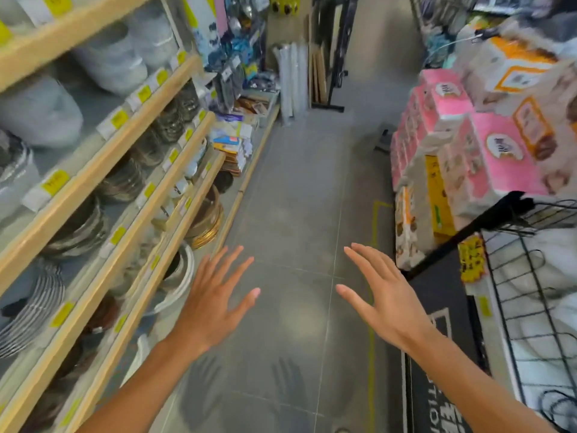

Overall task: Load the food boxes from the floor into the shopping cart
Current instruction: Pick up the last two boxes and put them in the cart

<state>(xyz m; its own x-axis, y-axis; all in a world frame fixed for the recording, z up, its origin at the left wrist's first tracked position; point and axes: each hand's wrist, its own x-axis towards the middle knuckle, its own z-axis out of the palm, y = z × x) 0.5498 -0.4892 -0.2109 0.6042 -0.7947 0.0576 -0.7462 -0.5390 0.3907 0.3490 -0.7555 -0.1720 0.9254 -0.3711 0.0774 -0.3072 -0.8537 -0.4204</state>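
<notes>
Left hand [212, 303]: held out over the floor, fingers [240, 270] straight and spread, holding nothing.
Right hand [382, 300]: likewise, fingers spread, empty.
Floor [299, 189]: grey tiles, yellow tape line at right, both hands' shadows on it.
Shelves [103, 182]: left of the aisle, wooden edges, stacked dishes, yellow price tags.
Packs [468, 151]: pink and orange, stacked at right.
Wire rack [530, 276]: black, near right.
Food boxes, cart: cannot tell where.
</notes>
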